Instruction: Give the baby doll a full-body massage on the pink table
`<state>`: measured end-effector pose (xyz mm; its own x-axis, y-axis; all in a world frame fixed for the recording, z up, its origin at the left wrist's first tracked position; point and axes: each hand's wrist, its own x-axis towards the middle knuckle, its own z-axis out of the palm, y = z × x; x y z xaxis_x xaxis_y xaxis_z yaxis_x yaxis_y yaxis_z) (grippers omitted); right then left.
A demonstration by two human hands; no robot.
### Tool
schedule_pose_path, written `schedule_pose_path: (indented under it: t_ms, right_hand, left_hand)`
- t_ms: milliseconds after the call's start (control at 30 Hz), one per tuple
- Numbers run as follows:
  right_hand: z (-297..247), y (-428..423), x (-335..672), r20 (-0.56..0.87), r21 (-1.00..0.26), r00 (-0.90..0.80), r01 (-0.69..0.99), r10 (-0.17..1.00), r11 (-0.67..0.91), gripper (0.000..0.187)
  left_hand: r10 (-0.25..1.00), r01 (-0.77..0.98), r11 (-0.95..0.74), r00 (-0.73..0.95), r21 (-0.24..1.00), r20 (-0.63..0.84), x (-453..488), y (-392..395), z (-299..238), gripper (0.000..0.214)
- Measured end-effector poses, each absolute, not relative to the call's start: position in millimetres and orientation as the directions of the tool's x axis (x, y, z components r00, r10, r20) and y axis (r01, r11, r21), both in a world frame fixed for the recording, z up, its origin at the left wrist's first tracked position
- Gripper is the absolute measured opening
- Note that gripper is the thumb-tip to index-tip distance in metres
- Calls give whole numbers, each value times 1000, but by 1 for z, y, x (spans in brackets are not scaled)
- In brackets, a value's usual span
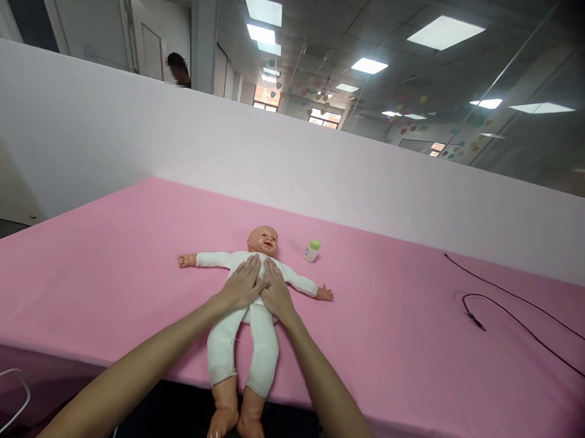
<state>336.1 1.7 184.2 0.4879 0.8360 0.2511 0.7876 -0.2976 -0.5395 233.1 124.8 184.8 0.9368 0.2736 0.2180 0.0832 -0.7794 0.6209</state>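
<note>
A baby doll (264, 351) in a white cloth body lies on its back, head away from me and arms spread wide. Its feet hang over the near edge of the pink-covered table (388, 355). My left hand (243, 283) lies flat on the left side of the doll's chest, fingers stretched toward its neck. On the right side of the chest rests my right hand (275, 291), also flat, with the two thumbs meeting in the middle. Neither hand grips anything. A small white bottle with a green cap (312, 251) stands upright beside the doll's head.
Dark cables (508, 307) stretch across the table's right side. A white partition wall (295, 160) borders the back, with glass above it. Behind it, a person (178, 71) is by a doorway. A white cable (22, 378) hangs at the lower left.
</note>
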Motion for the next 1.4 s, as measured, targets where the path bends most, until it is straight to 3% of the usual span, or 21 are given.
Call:
schedule_pose_path:
  t_ms: [167, 300, 467, 600, 667, 900, 1067, 1267, 1400]
  right_hand:
    - [178, -5, 351, 203, -642, 641, 658, 740, -393, 84]
    - [179, -26, 344, 124, -664, 648, 617, 752, -422, 91]
    - [188, -50, 313, 46, -660, 561, 638, 826, -396, 89]
    - [196, -42, 299, 87, -594, 371, 764, 924, -251, 75]
    - [197, -30, 303, 111, -572, 313, 796, 943, -197, 70]
    - [184, 0, 342, 211, -554, 483, 775, 850, -303, 72]
    - [174, -14, 354, 163, -636, 598, 672, 785, -380, 83]
    - [183, -59, 347, 152, -712, 604, 616, 783, -337, 76]
    - [212, -77, 370, 215, -720, 630, 618, 746, -314, 48]
  left_hand:
    - [381, 151, -724, 901, 673, 207, 238, 152, 172, 91]
    - [395, 168, -651, 908, 740, 142, 215, 163, 168, 91]
    - [305, 163, -652, 951, 740, 59, 178, 148, 172, 92]
    - [183, 55, -746, 975, 664, 125, 174, 119, 186, 88]
    - [181, 38, -768, 970, 640, 160, 184, 109, 192, 88]
    - [325, 165, -801, 927, 576, 185, 233, 126, 189, 89]
    - [397, 198, -749, 898, 632, 190, 231, 144, 178, 95]
    - [424, 226, -707, 894, 670, 146, 195, 152, 180, 97]
    - [449, 97, -731, 814, 675, 369, 188, 129, 214, 84]
